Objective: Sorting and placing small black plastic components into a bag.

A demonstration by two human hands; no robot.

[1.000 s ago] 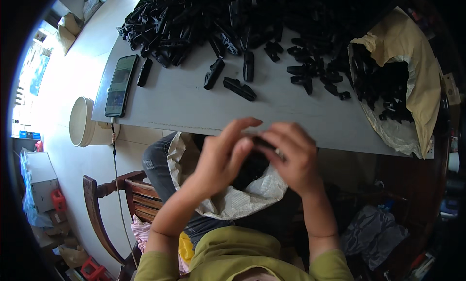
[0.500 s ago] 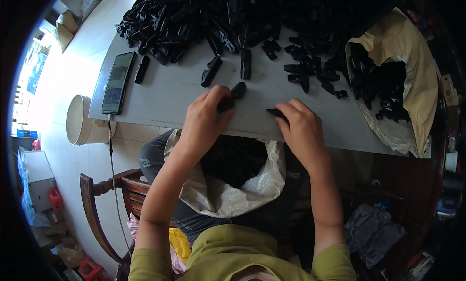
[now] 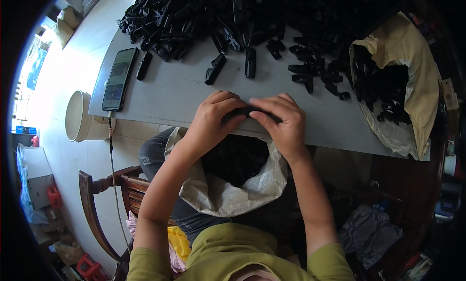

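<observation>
Just above the near edge of the grey table (image 3: pixel 170 94), my two hands meet around black plastic parts (image 3: pixel 247 110). My left hand (image 3: pixel 211 118) is closed around one black part, mostly hidden by the fingers. From the other side, my right hand (image 3: pixel 286 126) pinches a small black piece against it; its fingertips are slightly blurred. Below them an open white woven sack (image 3: pixel 233 206) lies across my lap with dark contents. Beyond the hands lie two single elongated black parts, one tilted (image 3: pixel 215 69) and one upright in the picture (image 3: pixel 250 63).
A large heap of black parts (image 3: pixel 170 24) covers the far side. Smaller black pieces (image 3: pixel 310 70) are scattered at right, beside an open tan sack (image 3: pixel 417 87) of black pieces. A phone (image 3: pixel 119 80) on a cable lies at left, above a white bucket (image 3: pixel 80 117).
My right hand has moved left with its small black piece to meet my left hand. The black part held at the left has swung in between both hands.
</observation>
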